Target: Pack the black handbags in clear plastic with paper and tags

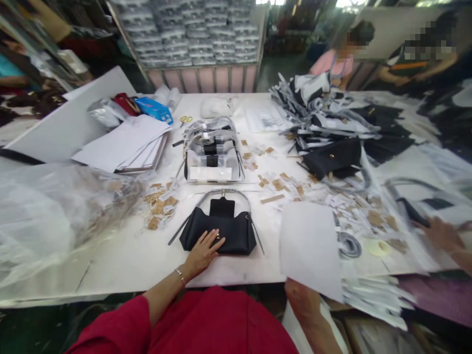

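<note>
A black handbag (236, 238) lies on the table in front of me with its flap folded back. Its handle, in pale wrapping, arches behind it. Across the bag's front, beside the small gold clasp (218, 236), rests my left hand (202, 251), fingers stretched out flat. At the table's front edge my right hand (300, 292) holds a white sheet (308, 246); the sheet hides most of its fingers. Right of this sheet lies a grey coiled strap (349, 246).
Wrapped handbags (212, 147) stand in a row behind the bag. Brown tags (160, 206) lie scattered on both sides. Left are stacked white sheets (123, 142) and plastic bags (44, 216). Black bags (332, 157) pile up right. A co-worker's hand (440, 236) touches another bag.
</note>
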`<state>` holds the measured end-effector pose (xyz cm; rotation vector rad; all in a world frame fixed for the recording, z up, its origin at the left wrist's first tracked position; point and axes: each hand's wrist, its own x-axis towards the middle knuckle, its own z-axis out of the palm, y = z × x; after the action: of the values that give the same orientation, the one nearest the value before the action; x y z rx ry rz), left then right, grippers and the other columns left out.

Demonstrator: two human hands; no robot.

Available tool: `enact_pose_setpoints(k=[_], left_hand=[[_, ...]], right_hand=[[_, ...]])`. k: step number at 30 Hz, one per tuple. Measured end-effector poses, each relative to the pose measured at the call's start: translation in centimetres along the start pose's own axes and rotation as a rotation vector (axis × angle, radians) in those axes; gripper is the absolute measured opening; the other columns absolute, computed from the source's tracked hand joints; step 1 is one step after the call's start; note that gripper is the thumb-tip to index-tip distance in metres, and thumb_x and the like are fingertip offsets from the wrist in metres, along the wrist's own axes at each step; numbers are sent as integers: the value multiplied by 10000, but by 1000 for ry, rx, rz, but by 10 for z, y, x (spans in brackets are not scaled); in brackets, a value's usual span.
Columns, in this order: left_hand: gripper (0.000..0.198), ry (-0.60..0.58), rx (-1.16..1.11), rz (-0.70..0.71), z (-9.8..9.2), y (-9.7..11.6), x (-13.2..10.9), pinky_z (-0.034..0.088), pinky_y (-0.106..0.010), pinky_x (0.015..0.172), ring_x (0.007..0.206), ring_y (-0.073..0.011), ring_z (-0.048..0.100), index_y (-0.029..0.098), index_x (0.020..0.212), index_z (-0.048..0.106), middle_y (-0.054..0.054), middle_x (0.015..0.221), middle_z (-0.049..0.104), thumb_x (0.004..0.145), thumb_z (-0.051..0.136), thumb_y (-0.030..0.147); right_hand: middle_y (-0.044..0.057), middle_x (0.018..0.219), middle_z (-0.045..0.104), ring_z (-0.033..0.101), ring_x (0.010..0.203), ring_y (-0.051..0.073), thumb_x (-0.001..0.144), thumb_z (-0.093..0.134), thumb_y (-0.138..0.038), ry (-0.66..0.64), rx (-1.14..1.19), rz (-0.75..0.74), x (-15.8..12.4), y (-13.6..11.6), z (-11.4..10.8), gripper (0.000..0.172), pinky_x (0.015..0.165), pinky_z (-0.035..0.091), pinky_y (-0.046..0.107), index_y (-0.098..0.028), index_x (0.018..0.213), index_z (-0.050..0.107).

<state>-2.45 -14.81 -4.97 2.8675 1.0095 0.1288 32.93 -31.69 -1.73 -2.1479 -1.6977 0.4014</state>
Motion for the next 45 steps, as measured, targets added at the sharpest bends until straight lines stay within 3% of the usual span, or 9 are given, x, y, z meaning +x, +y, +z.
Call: enact_pose_setpoints(k=[4, 8, 13, 18, 22, 30, 35, 40, 45], left_hand=[[564, 70, -74, -82, 3, 12, -7, 286, -527, 1151, 1412, -271, 363, 326, 1467, 366, -110, 1500, 430, 938, 542, 234], [462, 142, -177, -163, 17, 16, -12, 290, -543, 1139, 1328, -283, 454, 334, 1399, 475, -96, 1374, 562, 944, 552, 335], [405, 93, -228, -65, 15, 1, -22, 374, -447, 1085, 1265, -269, 508, 267, 1351, 534, -102, 1329, 597, 952, 512, 331], [497, 129, -201, -118, -9, -16, -51, 231, -538, 1161, 1305, -276, 467, 331, 1417, 442, -75, 1399, 545, 932, 528, 263], [529, 112, -213, -83, -10, -28, -65, 195, -523, 1188, 1282, -243, 501, 334, 1430, 425, -65, 1372, 570, 930, 519, 190], [507, 24, -215, -19, -1, -41, -70, 274, -536, 1164, 1322, -263, 477, 193, 1434, 406, -122, 1359, 576, 938, 508, 198], [329, 179, -253, 37, -34, -47, -87, 452, -457, 1056, 1161, -223, 600, 175, 1254, 577, -114, 1184, 672, 963, 424, 164], [289, 189, -377, 134, -74, -33, -61, 528, -344, 917, 1038, -181, 643, 189, 1155, 621, -95, 1096, 693, 996, 381, 219], [411, 54, -408, 67, -45, -27, -17, 439, -417, 1069, 1253, -218, 538, 164, 1372, 459, -124, 1348, 582, 992, 442, 318]], right_hand=[[143, 1123, 684, 556, 1212, 280, 882, 315, -101, 25, -35, -563, 88, -137, 27, 488, 1044, 431, 496, -165, 1251, 627], [157, 1329, 596, 492, 1295, 278, 864, 333, -36, -173, -247, -644, 112, -197, 73, 536, 1059, 432, 459, -127, 1349, 541], [177, 1341, 579, 555, 1208, 323, 909, 362, -77, -309, -484, -554, 101, -193, 103, 535, 990, 452, 544, -208, 1417, 466], [145, 1441, 508, 506, 1272, 340, 895, 358, -68, -278, -477, -538, 88, -188, 105, 584, 1016, 415, 577, -242, 1447, 437], [95, 1533, 391, 395, 1381, 325, 866, 357, -49, -303, -403, -544, 82, -185, 108, 652, 1079, 322, 617, -258, 1483, 374], [94, 1545, 378, 351, 1411, 303, 971, 424, -405, -311, -307, -533, 89, -190, 102, 543, 1113, 261, 620, -269, 1490, 341], [119, 1576, 308, 295, 1436, 331, 913, 537, -485, -275, -317, -559, 80, -184, 110, 692, 1134, 186, 646, -254, 1514, 285], [112, 1593, 263, 251, 1455, 327, 914, 551, -426, -258, -299, -561, 76, -180, 118, 695, 1152, 126, 648, -241, 1520, 269], [143, 1582, 280, 242, 1460, 326, 908, 544, -468, -276, -271, -562, 76, -177, 118, 720, 1154, 144, 642, -201, 1519, 273]])
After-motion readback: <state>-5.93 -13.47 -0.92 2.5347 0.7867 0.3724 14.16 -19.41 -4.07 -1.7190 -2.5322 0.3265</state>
